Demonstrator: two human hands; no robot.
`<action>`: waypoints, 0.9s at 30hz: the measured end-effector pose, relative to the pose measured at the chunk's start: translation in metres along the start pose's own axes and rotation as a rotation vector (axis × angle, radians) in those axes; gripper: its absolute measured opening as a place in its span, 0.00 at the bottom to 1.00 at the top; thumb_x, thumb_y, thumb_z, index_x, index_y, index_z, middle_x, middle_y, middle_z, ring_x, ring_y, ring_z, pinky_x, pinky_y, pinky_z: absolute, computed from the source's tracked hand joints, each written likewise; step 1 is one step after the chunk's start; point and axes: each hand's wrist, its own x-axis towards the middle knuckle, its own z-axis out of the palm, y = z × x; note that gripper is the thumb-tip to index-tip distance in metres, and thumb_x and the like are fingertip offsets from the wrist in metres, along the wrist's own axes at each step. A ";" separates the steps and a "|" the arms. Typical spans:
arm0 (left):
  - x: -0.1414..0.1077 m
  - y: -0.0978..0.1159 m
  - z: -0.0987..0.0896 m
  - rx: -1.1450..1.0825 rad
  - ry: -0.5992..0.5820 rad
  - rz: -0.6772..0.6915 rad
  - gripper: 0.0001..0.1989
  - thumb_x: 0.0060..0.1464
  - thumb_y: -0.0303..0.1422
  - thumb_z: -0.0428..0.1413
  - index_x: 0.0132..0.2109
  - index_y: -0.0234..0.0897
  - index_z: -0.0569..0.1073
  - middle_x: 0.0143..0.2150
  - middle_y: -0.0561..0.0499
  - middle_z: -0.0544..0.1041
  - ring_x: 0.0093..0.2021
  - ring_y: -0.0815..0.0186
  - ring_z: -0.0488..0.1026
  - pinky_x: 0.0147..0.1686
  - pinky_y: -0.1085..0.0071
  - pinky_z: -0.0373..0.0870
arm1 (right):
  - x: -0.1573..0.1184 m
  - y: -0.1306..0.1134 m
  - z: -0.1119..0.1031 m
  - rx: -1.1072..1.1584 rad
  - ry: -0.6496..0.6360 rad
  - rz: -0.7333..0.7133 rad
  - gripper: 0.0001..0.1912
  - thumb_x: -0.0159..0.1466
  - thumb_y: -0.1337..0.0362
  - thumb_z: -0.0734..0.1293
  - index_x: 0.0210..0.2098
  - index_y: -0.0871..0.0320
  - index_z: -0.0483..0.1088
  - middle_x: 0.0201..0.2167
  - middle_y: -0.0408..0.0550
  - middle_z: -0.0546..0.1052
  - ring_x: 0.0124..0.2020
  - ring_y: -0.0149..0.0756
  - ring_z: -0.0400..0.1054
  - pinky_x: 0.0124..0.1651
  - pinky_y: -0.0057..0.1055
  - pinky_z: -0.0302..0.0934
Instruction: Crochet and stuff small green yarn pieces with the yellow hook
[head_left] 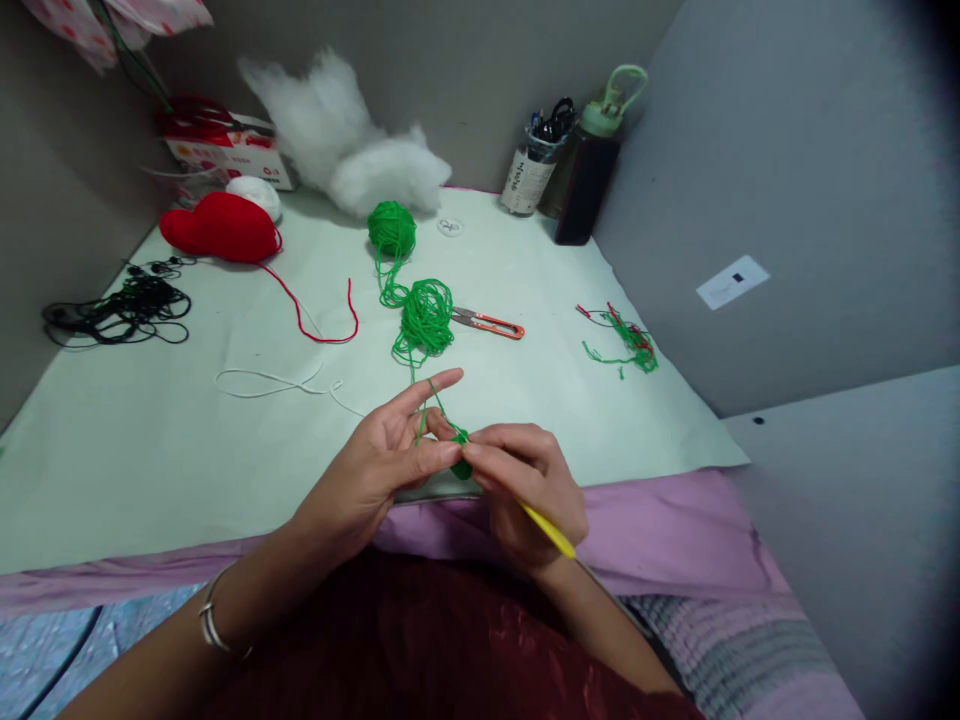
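My left hand [390,450] pinches a small green crochet piece [462,468] between thumb and fingers, and green yarn loops over its raised index finger. Closed around a crochet hook [551,530] with a yellow handle, my right hand [529,480] meets the piece from the right; the hook's tip is hidden at the stitches. From the left hand the yarn runs up to a loose green tangle [426,318], which leads on to a green yarn ball [391,230]. Orange-handled thread snips [489,322] lie against the tangle's right side.
Red yarn [221,228], a white yarn ball [255,196], black cord [139,305] and white stuffing [337,140] occupy the left and back. At right are yarn scraps [634,340], a phone [587,190], a pen holder [529,175] and a green-lidded bottle [602,115]. Grey panels [787,180] border the table.
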 end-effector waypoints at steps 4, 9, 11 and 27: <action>-0.001 0.005 -0.007 0.198 0.049 0.121 0.36 0.51 0.31 0.70 0.66 0.41 0.72 0.34 0.56 0.72 0.26 0.76 0.62 0.28 0.77 0.61 | 0.008 -0.008 -0.010 0.261 0.032 0.094 0.16 0.72 0.71 0.66 0.55 0.52 0.78 0.45 0.49 0.83 0.46 0.37 0.79 0.46 0.35 0.76; -0.006 0.011 -0.008 0.404 0.019 0.134 0.33 0.55 0.31 0.66 0.67 0.45 0.71 0.36 0.56 0.71 0.22 0.79 0.53 0.22 0.77 0.53 | 0.011 -0.012 -0.014 0.563 0.060 0.349 0.12 0.71 0.70 0.66 0.46 0.52 0.81 0.37 0.46 0.82 0.36 0.35 0.78 0.39 0.34 0.75; -0.007 0.013 -0.008 0.465 0.014 0.129 0.33 0.55 0.30 0.65 0.67 0.46 0.71 0.36 0.55 0.71 0.21 0.79 0.52 0.22 0.77 0.52 | 0.010 -0.012 -0.015 0.646 0.085 0.408 0.11 0.71 0.69 0.67 0.45 0.53 0.82 0.37 0.46 0.82 0.33 0.33 0.77 0.36 0.33 0.74; 0.006 -0.005 -0.006 0.143 -0.023 0.098 0.26 0.56 0.34 0.68 0.61 0.44 0.78 0.38 0.52 0.76 0.38 0.69 0.71 0.42 0.73 0.70 | 0.021 -0.009 0.007 0.503 0.148 0.339 0.08 0.71 0.67 0.68 0.42 0.53 0.81 0.38 0.48 0.82 0.41 0.37 0.78 0.42 0.36 0.75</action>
